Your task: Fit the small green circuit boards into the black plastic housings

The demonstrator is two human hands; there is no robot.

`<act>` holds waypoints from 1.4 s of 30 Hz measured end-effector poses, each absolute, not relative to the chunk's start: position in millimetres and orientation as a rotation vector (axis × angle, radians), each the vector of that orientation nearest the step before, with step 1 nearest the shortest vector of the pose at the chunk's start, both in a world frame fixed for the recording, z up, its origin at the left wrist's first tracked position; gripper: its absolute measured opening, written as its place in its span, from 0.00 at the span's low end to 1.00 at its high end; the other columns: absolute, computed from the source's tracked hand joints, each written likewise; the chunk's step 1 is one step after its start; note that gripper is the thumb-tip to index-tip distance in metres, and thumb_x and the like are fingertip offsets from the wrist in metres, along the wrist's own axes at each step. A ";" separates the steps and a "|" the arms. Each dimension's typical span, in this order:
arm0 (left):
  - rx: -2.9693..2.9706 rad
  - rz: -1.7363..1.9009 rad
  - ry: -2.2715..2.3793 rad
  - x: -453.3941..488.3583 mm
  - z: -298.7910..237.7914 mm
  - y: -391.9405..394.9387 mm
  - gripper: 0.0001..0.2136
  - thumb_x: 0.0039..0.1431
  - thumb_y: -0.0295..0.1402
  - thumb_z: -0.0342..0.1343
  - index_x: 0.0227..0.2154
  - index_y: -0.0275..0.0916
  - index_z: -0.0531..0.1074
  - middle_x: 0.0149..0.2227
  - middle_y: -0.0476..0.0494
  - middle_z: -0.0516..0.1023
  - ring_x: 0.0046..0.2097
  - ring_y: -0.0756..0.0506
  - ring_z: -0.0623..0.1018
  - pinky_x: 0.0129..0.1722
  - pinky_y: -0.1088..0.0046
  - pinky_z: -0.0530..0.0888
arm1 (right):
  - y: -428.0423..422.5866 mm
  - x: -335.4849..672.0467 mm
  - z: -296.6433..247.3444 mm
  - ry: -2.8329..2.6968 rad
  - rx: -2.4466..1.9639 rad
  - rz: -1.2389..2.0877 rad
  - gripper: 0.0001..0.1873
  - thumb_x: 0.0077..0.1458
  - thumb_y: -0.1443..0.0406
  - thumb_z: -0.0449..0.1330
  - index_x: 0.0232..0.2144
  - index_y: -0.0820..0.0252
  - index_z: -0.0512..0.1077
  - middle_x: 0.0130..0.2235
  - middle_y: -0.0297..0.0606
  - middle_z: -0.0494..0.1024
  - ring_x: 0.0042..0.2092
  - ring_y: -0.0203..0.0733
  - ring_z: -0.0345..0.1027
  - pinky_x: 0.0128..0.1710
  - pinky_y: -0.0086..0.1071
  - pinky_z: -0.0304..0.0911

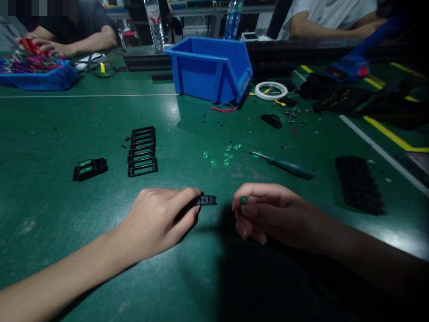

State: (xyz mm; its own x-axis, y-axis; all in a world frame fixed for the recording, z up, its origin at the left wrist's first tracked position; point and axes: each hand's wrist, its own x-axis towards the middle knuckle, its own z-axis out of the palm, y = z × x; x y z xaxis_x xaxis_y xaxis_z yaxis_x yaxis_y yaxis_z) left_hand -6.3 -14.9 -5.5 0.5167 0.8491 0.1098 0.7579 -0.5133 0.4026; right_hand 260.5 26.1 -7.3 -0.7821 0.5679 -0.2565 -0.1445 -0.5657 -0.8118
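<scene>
My left hand (167, 214) pinches a small black plastic housing (208, 200) whose end sticks out to the right, low over the green table; my fingers hide the rest of it. Across a short gap, my right hand (271, 210) holds a small green circuit board (243, 201) between thumb and fingers. Beyond the hands lie several loose green circuit boards (227, 162). A dark green screwdriver (291, 168) points left beside them. On the left rest black housings with green boards in them (90, 169) and a ladder-like row of black frames (142, 151).
A blue bin (204, 71) stands at the back centre, with a white ring of tape (271, 91) on its right. Black parts (359, 184) lie in a block at the right. Screws (293, 114) are scattered behind the screwdriver. Two people sit opposite, one handling red wires (30, 47).
</scene>
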 end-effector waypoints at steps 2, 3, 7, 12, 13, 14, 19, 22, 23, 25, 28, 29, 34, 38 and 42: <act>2.451 0.417 1.345 -6.2 -4.7 -15.2 0.10 0.70 0.36 0.50 0.51 0.43 0.69 0.32 0.51 0.78 0.29 0.50 0.75 0.30 0.73 0.64 | 26.2 260.8 -7.2 -1.248 -0.715 2.329 0.04 0.66 0.66 0.62 0.40 0.61 0.76 0.31 0.36 0.81 0.28 0.28 0.72 0.27 0.21 0.64; 2.448 0.414 1.343 -6.2 -4.2 -15.3 0.11 0.70 0.36 0.50 0.51 0.43 0.69 0.33 0.51 0.78 0.29 0.50 0.76 0.30 0.73 0.64 | 26.4 260.7 -6.8 -1.281 -0.722 2.314 0.04 0.66 0.66 0.61 0.40 0.61 0.76 0.31 0.36 0.81 0.28 0.28 0.72 0.27 0.21 0.64; 2.439 0.393 1.340 -6.5 -2.5 -15.5 0.10 0.71 0.36 0.49 0.51 0.43 0.69 0.33 0.50 0.78 0.30 0.49 0.76 0.30 0.72 0.64 | 25.7 259.8 -4.1 -1.311 -0.748 2.270 0.06 0.65 0.66 0.63 0.45 0.59 0.74 0.31 0.34 0.81 0.28 0.29 0.72 0.27 0.21 0.64; 2.452 0.398 1.348 -5.9 -3.8 -14.5 0.10 0.70 0.36 0.50 0.51 0.43 0.69 0.31 0.51 0.77 0.29 0.49 0.75 0.30 0.72 0.63 | 22.2 261.2 -2.3 -1.279 -0.756 2.292 0.08 0.65 0.67 0.62 0.46 0.57 0.70 0.31 0.33 0.81 0.28 0.28 0.72 0.27 0.20 0.64; 2.453 0.398 1.349 -5.9 -4.4 -14.3 0.10 0.70 0.36 0.50 0.51 0.43 0.69 0.31 0.51 0.77 0.29 0.49 0.75 0.30 0.72 0.63 | 21.8 261.4 -2.1 -1.280 -0.756 2.292 0.08 0.66 0.68 0.62 0.46 0.58 0.70 0.31 0.33 0.81 0.28 0.28 0.72 0.27 0.20 0.64; 2.453 0.398 1.349 -5.8 -5.1 -14.1 0.10 0.70 0.36 0.50 0.51 0.44 0.69 0.31 0.51 0.77 0.29 0.49 0.75 0.30 0.72 0.63 | 21.7 261.5 -1.9 -1.282 -0.756 2.290 0.07 0.66 0.68 0.62 0.46 0.58 0.71 0.31 0.33 0.81 0.28 0.28 0.72 0.27 0.20 0.65; 2.448 0.397 1.342 -5.9 -6.3 -14.0 0.10 0.71 0.37 0.50 0.51 0.44 0.69 0.32 0.53 0.77 0.30 0.50 0.76 0.31 0.73 0.65 | 23.0 261.5 -2.7 -1.321 -0.711 2.280 0.09 0.67 0.68 0.61 0.49 0.59 0.72 0.32 0.34 0.81 0.30 0.27 0.72 0.29 0.20 0.66; 2.446 0.397 1.339 -6.0 -5.7 -14.2 0.10 0.71 0.37 0.50 0.51 0.44 0.69 0.32 0.53 0.77 0.30 0.50 0.76 0.31 0.73 0.65 | 23.6 262.8 -5.3 -1.343 -0.661 2.278 0.14 0.67 0.69 0.60 0.53 0.58 0.72 0.35 0.35 0.81 0.32 0.27 0.73 0.32 0.20 0.67; 2.449 0.401 1.337 -6.0 -5.6 -14.3 0.10 0.71 0.37 0.50 0.51 0.44 0.69 0.32 0.53 0.77 0.30 0.50 0.76 0.31 0.73 0.65 | 23.6 263.3 -6.2 -1.346 -0.648 2.277 0.14 0.67 0.70 0.60 0.54 0.58 0.71 0.35 0.35 0.81 0.33 0.28 0.73 0.32 0.21 0.67; 2.456 0.409 1.336 -6.3 -5.6 -14.3 0.10 0.71 0.37 0.50 0.51 0.45 0.69 0.31 0.53 0.76 0.30 0.50 0.76 0.31 0.73 0.65 | 23.5 264.1 -7.5 -1.344 -0.626 2.283 0.15 0.68 0.70 0.59 0.55 0.57 0.71 0.36 0.35 0.81 0.34 0.28 0.74 0.34 0.21 0.67; 2.472 0.429 1.336 -6.7 -6.2 -14.1 0.11 0.70 0.36 0.50 0.52 0.45 0.68 0.31 0.53 0.76 0.29 0.50 0.75 0.30 0.73 0.64 | 22.9 264.8 -8.2 -1.340 -0.603 2.294 0.17 0.68 0.71 0.59 0.57 0.57 0.71 0.37 0.35 0.81 0.35 0.28 0.75 0.35 0.22 0.68; 2.475 0.433 1.337 -6.8 -6.4 -14.2 0.11 0.70 0.36 0.51 0.52 0.45 0.68 0.31 0.53 0.76 0.29 0.50 0.75 0.30 0.73 0.64 | 22.6 264.9 -8.2 -1.341 -0.597 2.296 0.17 0.68 0.72 0.59 0.57 0.57 0.71 0.38 0.36 0.81 0.35 0.28 0.75 0.35 0.22 0.68; 2.483 0.457 1.335 -7.5 -7.3 -15.3 0.11 0.70 0.36 0.51 0.53 0.44 0.68 0.31 0.54 0.77 0.28 0.51 0.75 0.29 0.73 0.64 | 22.3 265.6 -8.7 -1.341 -0.577 2.292 0.19 0.68 0.73 0.58 0.59 0.57 0.71 0.39 0.37 0.81 0.36 0.29 0.75 0.37 0.23 0.68; 2.486 0.463 1.333 -7.4 -7.6 -15.3 0.11 0.70 0.36 0.52 0.52 0.44 0.69 0.31 0.54 0.77 0.29 0.50 0.76 0.30 0.73 0.65 | 22.7 266.0 -9.0 -1.335 -0.564 2.305 0.20 0.68 0.73 0.57 0.59 0.58 0.70 0.40 0.38 0.81 0.37 0.30 0.76 0.38 0.24 0.69; 2.487 0.453 1.335 -6.3 -7.3 -14.3 0.11 0.70 0.36 0.52 0.52 0.44 0.69 0.32 0.53 0.78 0.29 0.50 0.76 0.30 0.73 0.65 | 21.8 266.0 -9.3 -1.326 -0.558 2.311 0.20 0.68 0.73 0.58 0.59 0.58 0.71 0.40 0.38 0.81 0.37 0.31 0.76 0.38 0.24 0.69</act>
